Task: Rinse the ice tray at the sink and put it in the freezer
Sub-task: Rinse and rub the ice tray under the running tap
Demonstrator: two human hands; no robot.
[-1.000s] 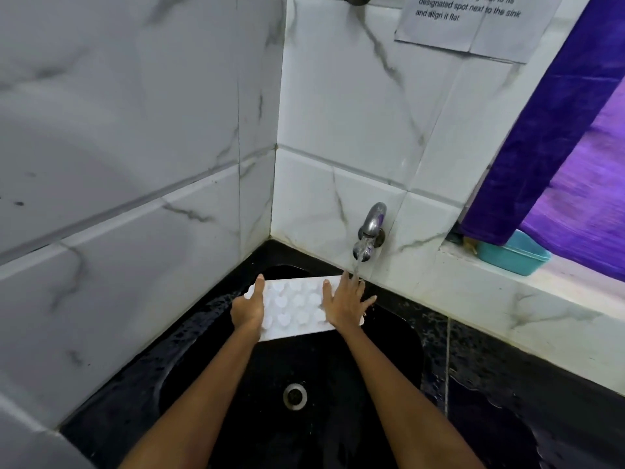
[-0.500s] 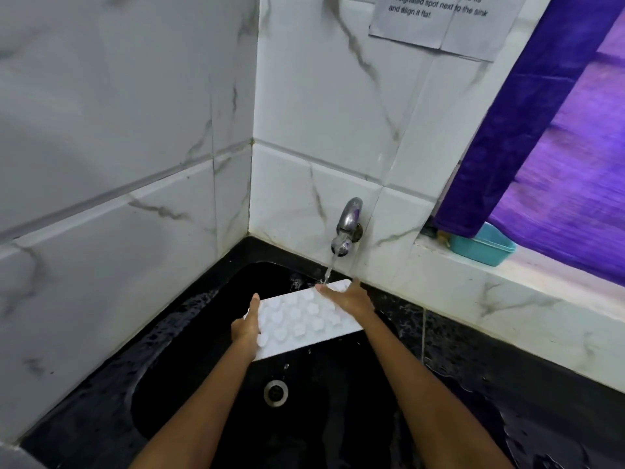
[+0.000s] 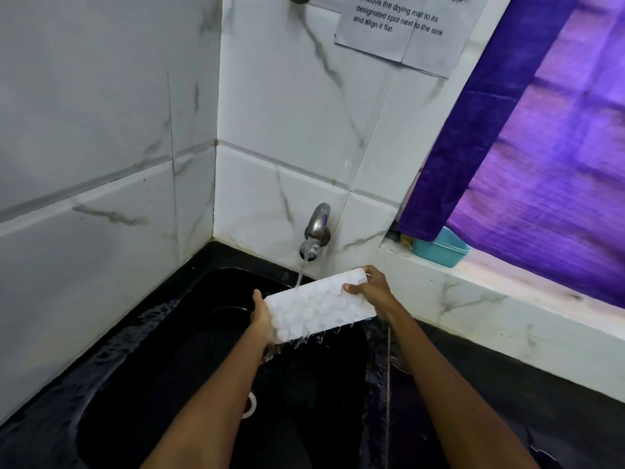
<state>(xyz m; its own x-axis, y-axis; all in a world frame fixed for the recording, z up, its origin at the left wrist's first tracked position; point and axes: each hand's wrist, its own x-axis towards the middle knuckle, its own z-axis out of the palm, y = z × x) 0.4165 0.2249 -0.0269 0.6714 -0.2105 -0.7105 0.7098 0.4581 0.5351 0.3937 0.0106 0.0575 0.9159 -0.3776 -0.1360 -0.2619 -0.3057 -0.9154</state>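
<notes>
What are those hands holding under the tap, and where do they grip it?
A white ice tray: the left hand grips its left end, the right hand its right end.

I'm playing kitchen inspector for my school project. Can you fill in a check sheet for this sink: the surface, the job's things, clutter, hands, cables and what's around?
Surface: black sink set in a wet black counter.
Job's things: white ice tray held tilted over the sink under the running tap; water drips off its lower edge.
Clutter: teal tub on the window ledge.
Hands: left hand grips the tray's left end; right hand grips its right end.
Cables: nothing seen.
Surroundings: white marble-look tiles, paper note on the wall, purple curtain.
</notes>
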